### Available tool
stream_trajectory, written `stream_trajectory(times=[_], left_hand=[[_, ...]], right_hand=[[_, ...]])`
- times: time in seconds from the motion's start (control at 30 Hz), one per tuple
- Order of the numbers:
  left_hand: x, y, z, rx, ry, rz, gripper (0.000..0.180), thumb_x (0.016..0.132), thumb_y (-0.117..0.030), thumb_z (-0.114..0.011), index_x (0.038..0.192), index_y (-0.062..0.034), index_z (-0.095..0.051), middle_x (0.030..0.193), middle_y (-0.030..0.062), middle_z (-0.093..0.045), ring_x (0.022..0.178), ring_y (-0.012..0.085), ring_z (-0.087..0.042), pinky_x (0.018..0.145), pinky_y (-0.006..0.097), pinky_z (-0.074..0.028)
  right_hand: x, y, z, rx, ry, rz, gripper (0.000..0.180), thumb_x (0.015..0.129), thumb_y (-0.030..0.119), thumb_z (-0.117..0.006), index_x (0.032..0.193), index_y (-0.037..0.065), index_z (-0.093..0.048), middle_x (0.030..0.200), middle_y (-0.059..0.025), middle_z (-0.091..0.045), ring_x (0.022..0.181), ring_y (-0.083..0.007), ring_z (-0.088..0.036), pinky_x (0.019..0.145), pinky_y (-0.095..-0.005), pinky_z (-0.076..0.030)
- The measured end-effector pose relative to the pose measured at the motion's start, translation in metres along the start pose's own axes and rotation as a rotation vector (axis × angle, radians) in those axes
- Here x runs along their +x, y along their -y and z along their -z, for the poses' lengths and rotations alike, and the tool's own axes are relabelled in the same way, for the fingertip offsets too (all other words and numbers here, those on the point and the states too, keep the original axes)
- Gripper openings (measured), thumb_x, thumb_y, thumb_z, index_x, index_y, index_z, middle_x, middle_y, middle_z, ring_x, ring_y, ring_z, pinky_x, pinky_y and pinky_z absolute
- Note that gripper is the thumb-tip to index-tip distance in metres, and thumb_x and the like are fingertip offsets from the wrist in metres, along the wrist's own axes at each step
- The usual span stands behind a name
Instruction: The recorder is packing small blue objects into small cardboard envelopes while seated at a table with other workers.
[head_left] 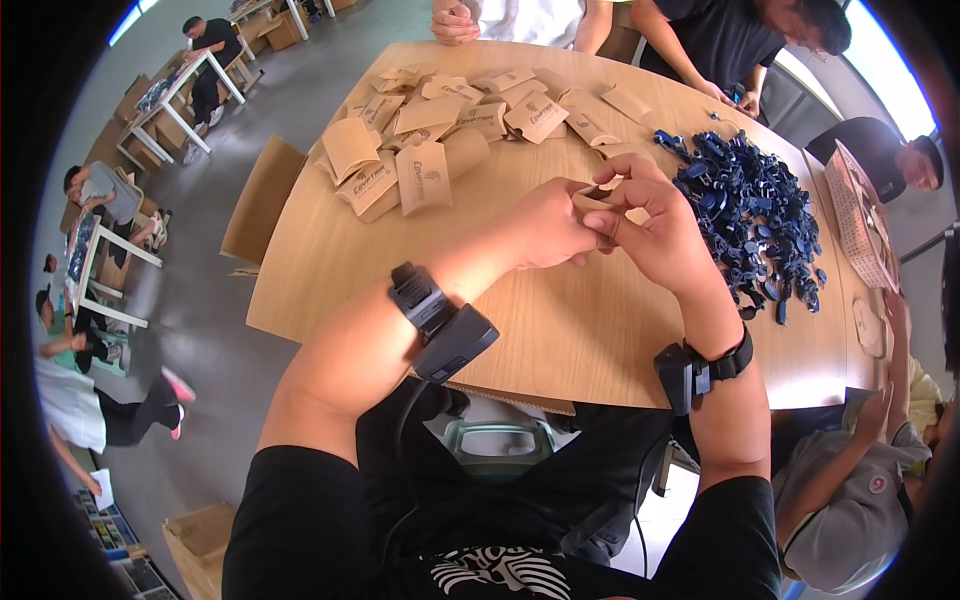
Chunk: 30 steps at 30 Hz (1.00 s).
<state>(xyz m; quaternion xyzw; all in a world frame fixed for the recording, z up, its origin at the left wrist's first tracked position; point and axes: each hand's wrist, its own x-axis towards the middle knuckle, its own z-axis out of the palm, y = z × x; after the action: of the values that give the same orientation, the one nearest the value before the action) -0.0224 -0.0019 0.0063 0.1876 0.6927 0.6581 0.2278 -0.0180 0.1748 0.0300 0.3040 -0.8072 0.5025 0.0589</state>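
While both hands meet above pale wooden counter [560, 330], small tan cardboard pillow box [606, 190] sits between them; left hand [545, 232] and right hand [655, 228] fingers clamped on box, long axis left-right, neither hand nearer.

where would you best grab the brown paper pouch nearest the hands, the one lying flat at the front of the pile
Probably pinch the paper pouch by its near short edge, coming from the person's side. It lies flat on the table, that end free, while other pouches crowd its sides.
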Motion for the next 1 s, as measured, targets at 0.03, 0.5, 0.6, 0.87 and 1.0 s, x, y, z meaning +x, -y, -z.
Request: stream_trajectory(times=[0.03, 0.5, 0.6, 0.87, 1.0], left_hand=[[0.001, 0.001, 0.0, 0.019, -0.002, 0.0, 0.019, 0.085, -0.003, -0.059, 0.104, -0.0049, -0.063, 0.093, 0.0014, -0.065, 0.082, 0.0094, -0.062, 0.065, 0.026, -0.053], [-0.001, -0.005, -0.002, 0.043, -0.026, -0.016, 0.022, 0.084, -0.002, -0.059, 0.105, -0.0071, -0.064, 0.092, 0.0007, -0.065, 0.079, 0.0095, -0.06, 0.065, 0.027, -0.053], [0.0, -0.002, 0.0, 0.065, -0.028, 0.015, 0.021, 0.085, -0.002, -0.059, 0.105, -0.0069, -0.064, 0.093, 0.0009, -0.065, 0.08, 0.0098, -0.061, 0.065, 0.026, -0.054], [-0.001, -0.003, -0.001, 0.01, -0.038, -0.005, 0.018, 0.084, -0.003, -0.06, 0.101, -0.0061, -0.066, 0.094, -0.0001, -0.065, 0.081, 0.0104, -0.061, 0.066, 0.027, -0.054], [-0.001, -0.002, -0.001, -0.006, -0.03, -0.016, 0.021, 0.083, -0.002, -0.061, 0.104, -0.0054, -0.064, 0.093, 0.0013, -0.064, 0.081, 0.0106, -0.061, 0.066, 0.027, -0.054]], right_hand=[[-0.001, 0.001, -0.001, 0.044, 0.004, -0.012, 0.009, 0.074, -0.001, -0.076, 0.079, -0.002, -0.069, 0.105, -0.0088, -0.06, 0.082, -0.0205, -0.061, 0.07, -0.0293, -0.049], [0.001, 0.002, 0.001, -0.226, -0.038, 0.137, 0.019, 0.071, 0.002, -0.078, 0.089, 0.001, -0.072, 0.103, -0.0102, -0.06, 0.086, -0.0254, -0.06, 0.072, -0.0337, -0.05], [0.001, 0.003, 0.003, -0.205, -0.001, 0.131, 0.02, 0.07, 0.003, -0.079, 0.088, 0.0, -0.072, 0.1, -0.0102, -0.06, 0.086, -0.0265, -0.06, 0.072, -0.034, -0.05], [-0.001, 0.006, -0.009, -0.169, -0.116, 0.209, 0.02, 0.072, 0.003, -0.08, 0.089, 0.0, -0.07, 0.1, -0.0093, -0.061, 0.084, -0.0239, -0.061, 0.067, -0.0312, -0.048], [0.0, -0.002, -0.003, -0.11, -0.068, 0.088, 0.016, 0.072, 0.002, -0.08, 0.084, -0.001, -0.07, 0.098, -0.0082, -0.062, 0.078, -0.0209, -0.062, 0.067, -0.0307, -0.048]])
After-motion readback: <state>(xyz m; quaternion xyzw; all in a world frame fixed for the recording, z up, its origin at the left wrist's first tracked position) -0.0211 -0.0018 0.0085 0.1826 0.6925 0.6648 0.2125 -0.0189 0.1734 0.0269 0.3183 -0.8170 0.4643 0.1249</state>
